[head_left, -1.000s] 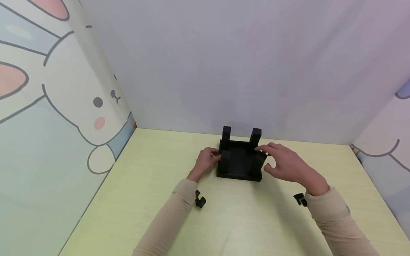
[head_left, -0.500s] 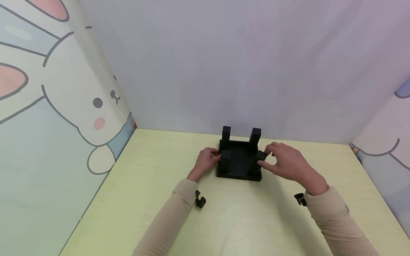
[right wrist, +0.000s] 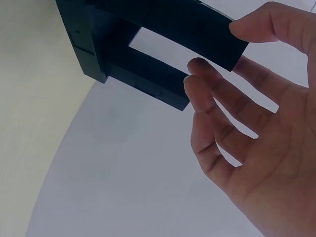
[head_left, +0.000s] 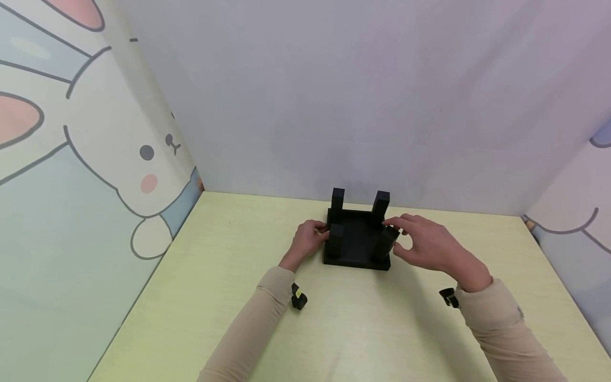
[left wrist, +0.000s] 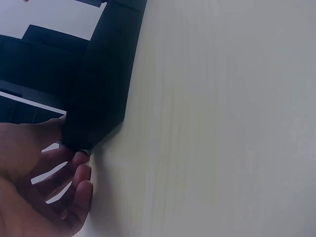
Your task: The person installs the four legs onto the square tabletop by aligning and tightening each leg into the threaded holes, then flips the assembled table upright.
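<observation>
A small black stool-like frame point(head_left: 356, 233) lies upside down on the table, its several square legs pointing up. At its left side, my left hand point(head_left: 307, 240) pinches the edge; the left wrist view has thumb and fingers on a corner of the base panel point(left wrist: 101, 84). My right hand point(head_left: 429, 243) holds the top of the near right leg point(head_left: 383, 246), which leans slightly outward. In the right wrist view the thumb point(right wrist: 266, 22) lies against the end of this leg point(right wrist: 207, 39), with fingers on its other side.
Pale yellow tabletop point(head_left: 229, 239) surrounds the frame. Behind it hangs a plain light curtain point(head_left: 286, 106). A rabbit-patterned wall point(head_left: 110, 132) borders the table at left, and a similar one point(head_left: 573, 191) at right. Small black devices point(head_left: 298, 297) sit at the wrists.
My right hand's fingers have swung round the near right leg and back again, and its top has turned with them. The left hand and the base have stayed put.
</observation>
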Available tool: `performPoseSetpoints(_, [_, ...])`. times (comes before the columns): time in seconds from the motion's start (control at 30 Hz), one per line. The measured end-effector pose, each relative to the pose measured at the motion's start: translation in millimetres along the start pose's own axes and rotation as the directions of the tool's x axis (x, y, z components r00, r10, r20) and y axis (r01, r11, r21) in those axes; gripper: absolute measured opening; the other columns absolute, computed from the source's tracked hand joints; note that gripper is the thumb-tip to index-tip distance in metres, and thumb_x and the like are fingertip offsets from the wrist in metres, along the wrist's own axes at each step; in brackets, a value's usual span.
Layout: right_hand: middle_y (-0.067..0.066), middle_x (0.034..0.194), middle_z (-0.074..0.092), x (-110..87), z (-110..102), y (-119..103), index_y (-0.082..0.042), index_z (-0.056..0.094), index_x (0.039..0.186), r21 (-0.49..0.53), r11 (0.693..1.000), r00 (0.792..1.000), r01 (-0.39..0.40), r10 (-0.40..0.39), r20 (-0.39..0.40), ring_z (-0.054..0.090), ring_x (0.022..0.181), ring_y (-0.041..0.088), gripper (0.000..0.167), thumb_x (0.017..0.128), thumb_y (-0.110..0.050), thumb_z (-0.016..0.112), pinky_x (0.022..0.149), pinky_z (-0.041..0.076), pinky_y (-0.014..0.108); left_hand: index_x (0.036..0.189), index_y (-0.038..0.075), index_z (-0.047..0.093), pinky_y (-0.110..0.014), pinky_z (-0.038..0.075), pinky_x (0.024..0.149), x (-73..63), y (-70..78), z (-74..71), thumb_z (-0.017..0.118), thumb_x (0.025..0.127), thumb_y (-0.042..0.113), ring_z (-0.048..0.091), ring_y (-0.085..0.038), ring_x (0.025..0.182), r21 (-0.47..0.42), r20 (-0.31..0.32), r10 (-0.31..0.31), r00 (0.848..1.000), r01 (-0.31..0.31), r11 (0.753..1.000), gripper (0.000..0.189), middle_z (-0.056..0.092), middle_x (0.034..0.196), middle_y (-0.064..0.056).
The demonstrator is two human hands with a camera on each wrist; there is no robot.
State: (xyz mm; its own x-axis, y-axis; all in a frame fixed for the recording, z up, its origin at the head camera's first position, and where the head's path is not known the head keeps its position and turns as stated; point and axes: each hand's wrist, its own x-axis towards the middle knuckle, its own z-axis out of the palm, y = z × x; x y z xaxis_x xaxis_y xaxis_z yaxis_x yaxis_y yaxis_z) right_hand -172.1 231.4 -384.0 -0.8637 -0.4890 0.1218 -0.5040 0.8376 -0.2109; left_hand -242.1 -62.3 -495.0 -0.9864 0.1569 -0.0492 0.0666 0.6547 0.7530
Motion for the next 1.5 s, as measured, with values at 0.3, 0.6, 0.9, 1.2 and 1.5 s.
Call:
performPoseSetpoints(0.3, [0.002, 0.105, 0.072, 0.2, 1.0, -0.9, -0.014, 0.069, 0.108, 0.000, 0.999, 0.998, -0.052, 0.052, -0.023, 0.068, 0.088, 0.019, 0.026, 0.093, -0.035, 0.071, 0.069, 0.054, 0.040, 0.121, 0.003, 0.074, -0.031, 0.056, 0.078, 1.0, -0.6, 0.7, 0.069, 0.098, 0.018, 0.072, -0.021, 0.087, 0.001, -0.001, -0.001, 1.000, 0.001, 1.000, 0.028, 0.077, 0.109, -0.011])
performPoseSetpoints(0.6, [0.000, 0.107, 0.072, 0.0, 1.5, -1.2, -0.017, 0.068, 0.120, -0.030, 0.997, 0.998, -0.068, 0.068, -0.003, 0.066, 0.085, 0.015, 0.043, 0.090, -0.048, 0.072, 0.064, 0.051, 0.036, 0.120, 0.003, 0.074, -0.030, 0.056, 0.076, -0.6, -0.5, 0.2, 0.069, 0.097, 0.018, 0.072, -0.021, 0.085, -0.007, -0.002, 0.002, 1.000, -0.002, 1.000, 0.028, 0.077, 0.109, -0.012])
performPoseSetpoints(0.9, [0.004, 0.118, 0.071, 0.0, -0.1, -3.4, -0.018, 0.065, 0.130, -0.014, 1.000, 1.000, -0.016, 0.016, 0.010, 0.070, 0.094, 0.020, 0.041, 0.090, -0.025, 0.067, 0.063, 0.051, 0.035, 0.121, 0.004, 0.074, -0.031, 0.056, 0.078, -0.6, 0.4, 0.2, 0.069, 0.097, 0.019, 0.072, -0.022, 0.087, -0.004, 0.001, -0.012, 1.000, 0.012, 1.000, 0.029, 0.077, 0.110, -0.011])
performPoseSetpoints(1.2, [-0.002, 0.092, 0.069, 1.3, 2.9, -4.0, -0.016, 0.064, 0.097, -0.013, 0.999, 0.999, -0.049, 0.049, -0.021, 0.060, 0.075, 0.012, 0.027, 0.092, -0.041, 0.072, 0.063, 0.049, 0.034, 0.119, 0.004, 0.074, -0.029, 0.053, 0.075, -0.4, 0.6, -0.2, 0.069, 0.097, 0.019, 0.070, -0.019, 0.083, -0.011, -0.002, -0.005, 1.000, 0.005, 1.000, 0.027, 0.077, 0.108, -0.011])
performPoseSetpoints(1.5, [0.004, 0.109, 0.072, 0.1, -0.2, -6.6, -0.018, 0.063, 0.132, -0.067, 0.997, 0.999, -0.035, 0.036, 0.002, 0.067, 0.084, 0.016, 0.048, 0.089, -0.038, 0.071, 0.063, 0.051, 0.036, 0.119, 0.004, 0.074, -0.027, 0.052, 0.074, -0.7, -0.5, -0.4, 0.070, 0.097, 0.020, 0.070, -0.018, 0.083, -0.011, -0.003, 0.001, 1.000, -0.001, 1.000, 0.028, 0.077, 0.107, -0.011])
